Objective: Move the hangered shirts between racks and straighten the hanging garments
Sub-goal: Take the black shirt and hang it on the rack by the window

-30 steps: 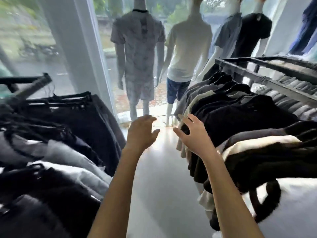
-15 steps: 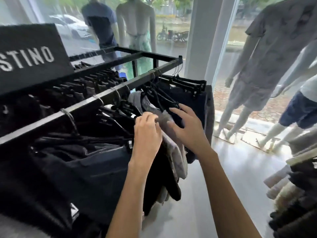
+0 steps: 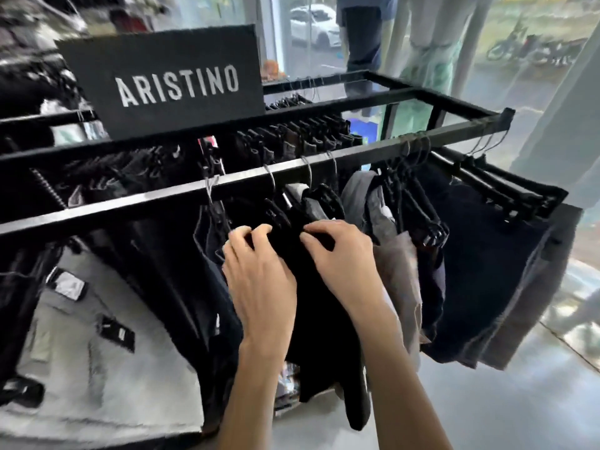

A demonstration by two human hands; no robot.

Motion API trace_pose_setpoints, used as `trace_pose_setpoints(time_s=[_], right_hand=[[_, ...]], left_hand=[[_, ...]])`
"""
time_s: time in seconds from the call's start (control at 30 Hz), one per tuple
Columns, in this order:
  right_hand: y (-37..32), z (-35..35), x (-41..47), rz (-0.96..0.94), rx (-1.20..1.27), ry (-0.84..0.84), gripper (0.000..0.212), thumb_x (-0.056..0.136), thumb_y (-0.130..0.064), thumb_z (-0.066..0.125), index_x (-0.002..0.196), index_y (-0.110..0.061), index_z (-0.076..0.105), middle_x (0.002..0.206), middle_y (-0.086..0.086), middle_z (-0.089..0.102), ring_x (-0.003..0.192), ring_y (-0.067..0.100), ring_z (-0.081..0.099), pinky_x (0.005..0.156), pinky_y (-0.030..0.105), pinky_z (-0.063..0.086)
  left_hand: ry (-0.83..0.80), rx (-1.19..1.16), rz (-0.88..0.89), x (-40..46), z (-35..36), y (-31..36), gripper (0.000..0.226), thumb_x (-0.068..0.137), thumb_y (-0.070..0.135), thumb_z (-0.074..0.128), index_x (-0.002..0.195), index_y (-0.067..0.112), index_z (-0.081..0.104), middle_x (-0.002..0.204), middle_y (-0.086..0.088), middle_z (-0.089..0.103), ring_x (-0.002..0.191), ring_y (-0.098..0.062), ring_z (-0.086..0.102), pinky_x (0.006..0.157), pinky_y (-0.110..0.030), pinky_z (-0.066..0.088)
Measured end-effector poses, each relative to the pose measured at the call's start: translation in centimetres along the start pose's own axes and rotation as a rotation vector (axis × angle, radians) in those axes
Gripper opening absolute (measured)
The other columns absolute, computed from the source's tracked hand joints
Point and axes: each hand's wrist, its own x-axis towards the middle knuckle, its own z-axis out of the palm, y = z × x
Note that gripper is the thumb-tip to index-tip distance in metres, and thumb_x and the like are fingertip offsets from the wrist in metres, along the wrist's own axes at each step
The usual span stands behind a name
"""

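Both hands work a black garment at mid-rail: the left hand curls its fingers over the top edge on one side, the right hand pinches the same edge on the other, just below the hanger it hangs from. Both are clenched on fabric, not on the hanger itself. The garment hangs on the front rail of a black rack topped by an ARISTINO sign, w/ a dark blue piece touching it at left and a grey-beige one at right. Farther right, navy items on clip hangers fill the rack's end, near the shop window.

Judged from this view, the step is straightening, or freeing the piece for a move to another rack. Risks: a downward tug on cloth alone could slip it off the hanger shoulders, since neither hand steadies the hook. Hooks sit close together, so lifting one out may snag a neighbour and drag it along. Fabric is packed tight; pulling sideways could bunch the adjacent pieces & undo any tidying. Motion blur hides whether the hook is fully seated.
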Motion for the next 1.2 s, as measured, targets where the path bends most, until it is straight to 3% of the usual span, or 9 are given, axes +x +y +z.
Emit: trace_pose_setpoints(time_s=[0.13,0.33,0.47,0.57,0.67,0.77,0.97,1.1,1.2], right_hand=[[-1.6,2.3,0.6,-0.106,0.042,-0.044,0.019,0.092,-0.029,0.072,0.108,-0.021,0.077,0.111,-0.011,0.072,0.116,0.008,0.058,0.105,0.015,0.035],[-3.2,4.7,-0.1,-0.104,0.077,-0.123,0.022,0.098,-0.023,0.066,0.118,-0.017,0.074,0.129,-0.006,0.063,0.13,0.008,0.04,0.096,-0.007,0.013],[-5.1,6.1,0.2,-0.101,0.206,-0.034,0.019,0.095,-0.021,0.069,0.113,-0.021,0.075,0.118,-0.01,0.067,0.118,0.006,0.055,0.103,0.011,0.038],[-6.3,8.2,0.0,0.061,0.213,-0.221,0.041,0.095,-0.023,0.067,0.135,-0.016,0.062,0.13,0.0,0.064,0.123,0.015,0.058,0.108,0.032,0.045],[-6.8,9.8,-0.9,0.267,0.256,-0.386,0.047,0.099,-0.025,0.059,0.144,-0.017,0.05,0.135,0.004,0.061,0.129,0.02,0.055,0.106,0.028,0.043],[-7.0,10.4,-1.3,0.288,0.269,-0.395,0.035,0.1,-0.024,0.052,0.133,-0.021,0.062,0.119,0.001,0.07,0.116,0.017,0.062,0.09,0.017,0.042],[-7.3,11.3,-1.1,0.355,0.352,-0.293,0.024,0.097,-0.021,0.058,0.116,-0.018,0.072,0.099,-0.008,0.069,0.091,0.004,0.061,0.074,0.004,0.044],[-8.0,11.6,-1.8,0.377,0.478,-0.268,0.014,0.095,-0.024,0.061,0.098,-0.029,0.073,0.096,-0.009,0.076,0.095,0.009,0.07,0.087,0.03,0.056],[-9.0,11.5,-2.0,0.338,0.537,-0.266,0.02,0.096,-0.02,0.061,0.086,-0.036,0.069,0.086,-0.015,0.074,0.087,-0.001,0.068,0.085,0.027,0.053]], left_hand=[[0.003,0.163,-0.142,0.6,-1.5,-1.5,0.04,0.09,0.009,0.063,0.128,0.009,0.052,0.128,-0.015,0.049,0.119,-0.033,0.047,0.095,-0.046,0.048],[-0.328,0.025,-0.383,3.1,-4.2,-4.7,0.045,0.099,0.012,0.049,0.144,0.014,0.044,0.127,-0.01,0.059,0.111,-0.033,0.059,0.079,-0.029,0.04],[-0.504,-0.103,-0.438,4.5,-5.5,-6.7,0.034,0.095,0.025,0.058,0.128,0.027,0.062,0.094,0.012,0.062,0.096,-0.016,0.061,0.081,-0.028,0.047],[-0.522,-0.18,-0.467,4.7,-5.7,-7.3,0.024,0.091,0.035,0.06,0.112,0.031,0.069,0.091,0.013,0.067,0.095,-0.015,0.066,0.086,-0.033,0.054],[-0.477,-0.263,-0.435,4.5,-5.6,-7.8,0.018,0.092,0.031,0.055,0.086,0.028,0.071,0.075,0.007,0.071,0.071,-0.011,0.066,0.067,-0.033,0.055],[-0.454,-0.23,-0.374,4.1,-5.9,-7.9,0.023,0.096,0.029,0.051,0.083,0.025,0.07,0.07,0.005,0.067,0.063,-0.01,0.062,0.055,-0.024,0.042],[-0.398,-0.244,-0.333,4.7,-7.0,-8.0,0.023,0.097,0.027,0.051,0.086,0.02,0.071,0.076,0.004,0.068,0.075,-0.017,0.064,0.067,-0.029,0.049],[-0.365,-0.284,-0.34,4.8,-7.8,-8.6,0.024,0.098,0.025,0.051,0.082,0.021,0.069,0.069,0.006,0.064,0.063,-0.009,0.059,0.049,-0.013,0.033],[-0.331,-0.268,-0.343,4.4,-8.7,-9.6,0.024,0.099,0.029,0.052,0.083,0.022,0.069,0.066,0.004,0.062,0.056,-0.008,0.055,0.049,-0.016,0.031]])
